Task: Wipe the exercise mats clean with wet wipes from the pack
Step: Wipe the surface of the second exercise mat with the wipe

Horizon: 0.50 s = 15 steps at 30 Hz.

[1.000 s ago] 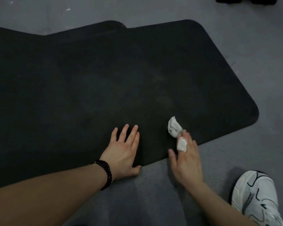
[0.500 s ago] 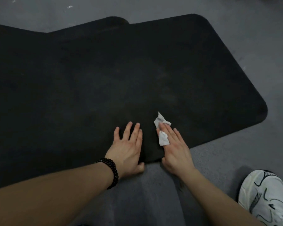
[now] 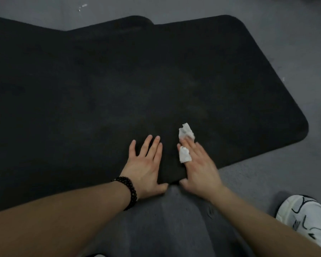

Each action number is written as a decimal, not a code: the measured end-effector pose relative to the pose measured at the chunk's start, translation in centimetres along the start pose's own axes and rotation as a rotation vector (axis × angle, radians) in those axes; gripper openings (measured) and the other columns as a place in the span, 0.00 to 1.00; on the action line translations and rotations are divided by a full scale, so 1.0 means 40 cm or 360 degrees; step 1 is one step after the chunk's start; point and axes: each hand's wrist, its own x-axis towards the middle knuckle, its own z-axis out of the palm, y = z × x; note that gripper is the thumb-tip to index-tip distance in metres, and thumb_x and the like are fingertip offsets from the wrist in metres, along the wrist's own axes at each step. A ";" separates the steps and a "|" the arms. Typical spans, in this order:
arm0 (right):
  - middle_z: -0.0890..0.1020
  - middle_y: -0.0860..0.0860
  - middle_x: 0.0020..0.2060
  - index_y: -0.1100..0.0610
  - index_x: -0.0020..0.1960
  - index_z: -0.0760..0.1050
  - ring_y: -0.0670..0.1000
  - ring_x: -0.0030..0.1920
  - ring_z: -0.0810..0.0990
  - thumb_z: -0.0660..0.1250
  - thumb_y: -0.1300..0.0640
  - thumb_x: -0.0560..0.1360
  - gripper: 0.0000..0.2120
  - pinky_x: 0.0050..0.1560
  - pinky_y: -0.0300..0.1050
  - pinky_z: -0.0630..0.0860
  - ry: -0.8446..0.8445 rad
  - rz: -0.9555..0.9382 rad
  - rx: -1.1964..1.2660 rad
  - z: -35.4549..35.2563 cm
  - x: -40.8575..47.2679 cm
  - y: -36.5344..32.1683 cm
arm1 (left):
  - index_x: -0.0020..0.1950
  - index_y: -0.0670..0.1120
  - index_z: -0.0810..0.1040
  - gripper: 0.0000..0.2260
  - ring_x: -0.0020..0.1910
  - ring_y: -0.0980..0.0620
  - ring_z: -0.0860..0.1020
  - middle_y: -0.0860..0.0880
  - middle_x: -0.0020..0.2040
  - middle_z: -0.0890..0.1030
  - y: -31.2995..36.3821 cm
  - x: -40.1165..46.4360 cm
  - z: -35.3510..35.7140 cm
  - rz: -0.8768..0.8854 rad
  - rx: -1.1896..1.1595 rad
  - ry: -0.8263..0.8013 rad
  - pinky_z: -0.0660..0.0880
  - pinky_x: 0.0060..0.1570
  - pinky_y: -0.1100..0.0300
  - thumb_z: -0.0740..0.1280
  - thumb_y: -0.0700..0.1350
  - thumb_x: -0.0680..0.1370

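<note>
A black exercise mat (image 3: pixel 174 80) lies on the grey floor, overlapping a second black mat (image 3: pixel 35 52) at the back left. My left hand (image 3: pixel 145 164) rests flat on the near edge of the mat, fingers spread. Just to its right, my right hand (image 3: pixel 198 167) presses a crumpled white wet wipe (image 3: pixel 186 132) onto the mat with straight fingers. Part of the wipe lies over my index finger, and the rest sticks out past my fingertips. The pack of wipes is not in view.
Grey floor (image 3: pixel 285 43) surrounds the mats on the far side and the right. My white shoe (image 3: pixel 304 219) stands on the floor at the lower right. A black bead bracelet (image 3: pixel 130 191) is on my left wrist.
My right hand has slid the wipe left along the mat's near edge, close to my left hand, then slightly forward. My left hand has stayed flat in place.
</note>
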 end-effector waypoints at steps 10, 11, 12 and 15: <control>0.64 0.56 0.75 0.61 0.74 0.65 0.54 0.75 0.61 0.62 0.40 0.73 0.36 0.75 0.50 0.55 0.0013 0.0030 0.0126 0.056 -0.069 -0.202 | 0.81 0.49 0.33 0.55 0.80 0.47 0.31 0.51 0.80 0.30 -0.215 -0.117 0.031 -0.0040 0.0115 -0.0045 0.41 0.77 0.33 0.52 0.81 0.69; 0.63 0.57 0.75 0.62 0.75 0.62 0.55 0.76 0.59 0.61 0.40 0.74 0.37 0.76 0.50 0.54 0.0064 0.0190 0.0089 0.048 -0.059 -0.168 | 0.82 0.51 0.33 0.56 0.80 0.46 0.31 0.51 0.81 0.30 -0.235 -0.122 0.028 -0.0121 0.0105 -0.0068 0.41 0.77 0.33 0.52 0.82 0.68; 0.60 0.57 0.76 0.62 0.77 0.58 0.55 0.77 0.56 0.60 0.40 0.75 0.38 0.76 0.51 0.53 0.0086 0.0326 0.0076 0.042 -0.052 -0.144 | 0.82 0.52 0.33 0.57 0.80 0.44 0.31 0.50 0.81 0.30 -0.247 -0.124 0.023 -0.0177 0.0081 -0.0077 0.41 0.77 0.33 0.52 0.83 0.66; 0.56 0.59 0.77 0.63 0.77 0.57 0.56 0.78 0.51 0.58 0.37 0.75 0.40 0.76 0.53 0.53 0.0053 0.0394 0.0171 0.048 -0.047 -0.202 | 0.82 0.53 0.32 0.58 0.80 0.42 0.32 0.49 0.81 0.30 -0.257 -0.120 0.031 -0.0211 0.0025 -0.0107 0.40 0.77 0.34 0.52 0.84 0.64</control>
